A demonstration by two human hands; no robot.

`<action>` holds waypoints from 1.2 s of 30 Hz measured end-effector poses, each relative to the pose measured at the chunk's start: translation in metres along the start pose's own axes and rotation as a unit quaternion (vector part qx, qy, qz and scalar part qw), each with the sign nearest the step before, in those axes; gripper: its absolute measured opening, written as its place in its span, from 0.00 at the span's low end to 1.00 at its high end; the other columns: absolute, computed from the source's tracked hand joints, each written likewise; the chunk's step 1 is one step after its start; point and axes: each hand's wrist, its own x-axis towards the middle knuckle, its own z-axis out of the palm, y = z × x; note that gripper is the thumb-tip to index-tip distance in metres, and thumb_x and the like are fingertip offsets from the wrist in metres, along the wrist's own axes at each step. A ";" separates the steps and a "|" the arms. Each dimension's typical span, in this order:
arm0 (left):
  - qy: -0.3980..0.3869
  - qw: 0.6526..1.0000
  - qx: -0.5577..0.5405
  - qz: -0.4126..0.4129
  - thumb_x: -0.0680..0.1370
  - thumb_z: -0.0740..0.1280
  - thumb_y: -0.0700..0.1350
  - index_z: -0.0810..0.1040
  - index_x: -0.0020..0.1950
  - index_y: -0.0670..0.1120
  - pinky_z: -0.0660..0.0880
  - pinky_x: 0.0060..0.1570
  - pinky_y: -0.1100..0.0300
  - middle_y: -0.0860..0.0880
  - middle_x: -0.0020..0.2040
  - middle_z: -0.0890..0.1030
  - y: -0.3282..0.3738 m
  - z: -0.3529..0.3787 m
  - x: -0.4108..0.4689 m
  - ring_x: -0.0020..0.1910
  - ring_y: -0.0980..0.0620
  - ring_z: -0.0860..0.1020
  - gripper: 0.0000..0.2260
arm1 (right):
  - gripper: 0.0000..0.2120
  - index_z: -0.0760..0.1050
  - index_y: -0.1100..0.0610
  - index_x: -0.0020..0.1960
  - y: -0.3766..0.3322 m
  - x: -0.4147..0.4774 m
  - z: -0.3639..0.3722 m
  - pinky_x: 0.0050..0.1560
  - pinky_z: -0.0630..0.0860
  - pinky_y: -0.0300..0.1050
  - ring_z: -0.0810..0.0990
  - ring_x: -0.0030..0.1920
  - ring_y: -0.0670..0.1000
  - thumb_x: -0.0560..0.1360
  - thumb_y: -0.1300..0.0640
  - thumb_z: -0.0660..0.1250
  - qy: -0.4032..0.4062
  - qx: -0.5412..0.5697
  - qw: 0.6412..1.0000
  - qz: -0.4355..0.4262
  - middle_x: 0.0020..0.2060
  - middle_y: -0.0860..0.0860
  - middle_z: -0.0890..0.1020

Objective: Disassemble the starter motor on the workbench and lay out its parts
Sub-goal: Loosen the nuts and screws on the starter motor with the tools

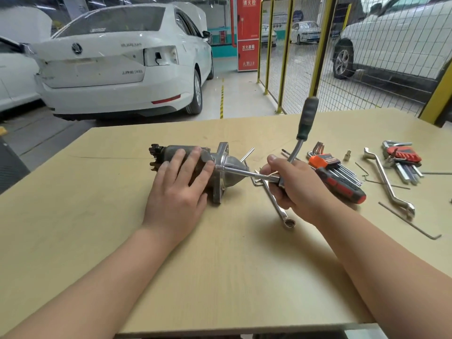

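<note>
Steel and cast aluminium seem to make up the starter motor [228, 172], which is laid on its side near the middle of the workbench [220, 277], nose cone turned towards the tools. A heavy, rigid piece is to be expected, and a round one, so rolling is judged likely once torque is applied. The dark body looks grimy, and a slippery surface should be assumed.

The left hand [178, 189] is laid flat over the body, fingers straight and spread, pressing it down without curling round it. The right hand [291, 184] is closed round the head of a ratchet wrench [307, 118], whose extension bar [239, 171] is set against the mounting flange [223, 150]; the fastener itself cannot be made out. The best hold is judged to be the cylindrical body or the flange, while the dark toothed end [156, 155] looks more fragile and is better spared.

Bare wood is seen to the left and in front of the motor, where parts could be laid out. The right side is crowded: a ring spanner [276, 204] lies beneath the right hand, with a screwdriver [342, 184] and hex key sets [327, 162] just beyond. The near edge is close to the forearms, so small fasteners are better kept well in from it
</note>
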 end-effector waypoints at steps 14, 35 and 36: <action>0.006 0.991 -0.106 -0.080 0.69 0.69 0.46 0.80 0.42 0.45 0.71 0.54 0.50 0.45 0.58 0.77 0.021 -0.012 -0.012 0.55 0.45 0.70 0.06 | 0.16 0.78 0.57 0.40 0.005 0.000 -0.003 0.22 0.61 0.36 0.67 0.21 0.48 0.77 0.46 0.62 0.034 -0.036 0.999 -0.005 0.20 0.50 0.72; -0.015 0.430 -0.678 -0.597 0.77 0.67 0.46 0.77 0.41 0.44 0.71 0.23 0.65 0.52 0.26 0.74 0.054 -0.010 0.041 0.21 0.57 0.71 0.08 | 0.08 0.75 0.57 0.40 0.033 -0.032 -0.028 0.38 0.69 0.45 0.75 0.34 0.55 0.77 0.58 0.64 0.244 -0.396 0.835 -0.294 0.28 0.42 0.73; -0.044 0.455 -0.685 -0.568 0.77 0.67 0.45 0.77 0.41 0.43 0.71 0.23 0.64 0.51 0.27 0.74 0.059 -0.010 0.040 0.22 0.56 0.71 0.07 | 0.10 0.75 0.60 0.39 0.033 -0.032 -0.029 0.37 0.70 0.47 0.76 0.35 0.57 0.78 0.58 0.64 0.244 -0.402 0.835 -0.287 0.28 0.49 0.75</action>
